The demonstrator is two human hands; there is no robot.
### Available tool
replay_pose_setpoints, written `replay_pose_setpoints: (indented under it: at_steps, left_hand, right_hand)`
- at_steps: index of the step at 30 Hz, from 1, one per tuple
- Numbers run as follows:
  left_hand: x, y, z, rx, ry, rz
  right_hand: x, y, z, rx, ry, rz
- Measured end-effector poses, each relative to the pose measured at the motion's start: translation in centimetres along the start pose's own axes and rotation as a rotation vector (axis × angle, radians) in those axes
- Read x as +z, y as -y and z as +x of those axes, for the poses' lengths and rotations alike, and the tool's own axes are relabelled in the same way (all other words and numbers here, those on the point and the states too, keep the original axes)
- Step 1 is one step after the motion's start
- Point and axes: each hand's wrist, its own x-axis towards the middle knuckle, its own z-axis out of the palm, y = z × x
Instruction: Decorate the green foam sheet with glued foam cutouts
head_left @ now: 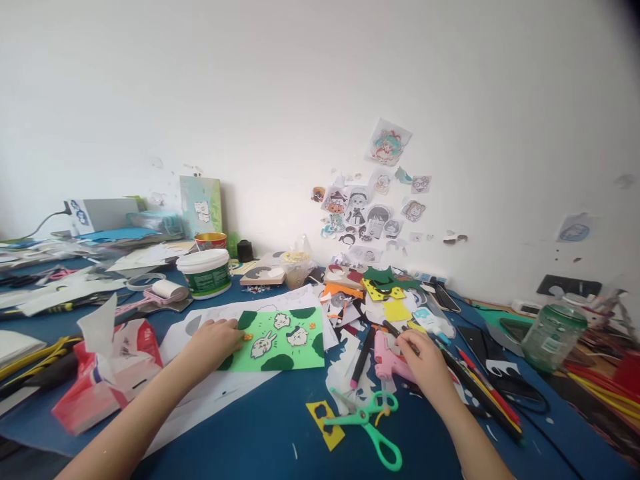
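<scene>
My left hand (219, 341) is closed at the left edge of a green card (310, 350), fingertips on it beside a small orange piece. The card carries dark green patches and cut-out white cartoon animals (297, 336). In my right hand (423, 353) is a slim black pen (395, 329), gripped between thumb and fingers and pointing up left. Right beside that hand lies a pink glue gun (384, 353), nozzle down toward me. Green-handled scissors (363, 417) lie open in front of it, with one blade over a yellow scrap (327, 427) with cut holes.
A red and white tissue pack (110, 373) sits at left, a white-lidded tub (204, 273) behind it. Paper scraps (385, 310) pile up behind the glue gun. Several pens and pencils (487, 390) lie at right, near a clear green-lidded jar (555, 337). Drawings (367, 210) hang on the wall.
</scene>
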Motion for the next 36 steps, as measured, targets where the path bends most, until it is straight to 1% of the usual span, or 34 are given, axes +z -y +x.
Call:
replay_pose_setpoints:
  at_steps: [5,10,14,17,19,20,21,23,25,26,29,32,34,36]
  left_hand:
    - [0.3,0.1,-0.5,0.019,-0.098,-0.02]
    - [1.0,0.2,-0.7,0.045,-0.091,-0.061]
    - [1.6,0.0,-0.8,0.098,-0.09,0.02]
    - [1.3,0.0,-0.6,0.135,-0.09,0.038]
    - [0.8,0.2,-0.2,0.125,-0.1,0.03]
    - [0.5,0.2,0.2,0.106,-0.127,0.032]
    - [0.2,0.2,0.7,0.078,-0.17,0.041]
    - [-0.1,0.0,1.9,0.012,-0.293,0.083]
    - [0.1,-0.6,3.2,-0.046,-0.402,0.16]
    - [0.4,-0.9,3.7,-0.06,-0.43,0.206]
    - [1.9,-1.7,4.8,-0.008,-0.452,0.315]
    - [3.4,-1.8,5.2,0.06,-0.455,0.348]
    - [3.8,-1.6,5.4,0.101,-0.429,0.357]
    - [3.5,-1.2,5.8,0.118,-0.379,0.341]
  right_hand:
    - [0.1,0.0,-0.1,0.02,0.011,0.003]
    - [0.0,-0.5,0.0,-0.005,0.045,-0.019]
    - [0.1,-0.7,0.0,0.004,0.054,-0.036]
    - [0.2,-0.7,0.0,0.004,0.053,-0.035]
    - [0.3,-0.7,0.0,0.004,0.045,-0.028]
    - [0.3,-0.7,0.0,0.003,0.045,-0.022]
    - [0.3,-0.7,0.0,0.001,0.047,-0.017]
    - [0.4,-0.6,0.1,-0.003,0.053,-0.012]
    - [0.3,-0.6,0.0,0.001,0.05,-0.014]
    - [0.3,-0.6,0.0,0.005,0.042,-0.015]
    - [0.2,-0.6,-0.1,0.019,0.024,-0.013]
    - [0.2,-0.6,-0.1,0.014,0.039,-0.018]
    - [0.2,-0.5,0.0,-0.001,0.033,-0.02]
    - [0.2,-0.5,0.0,-0.008,0.022,-0.017]
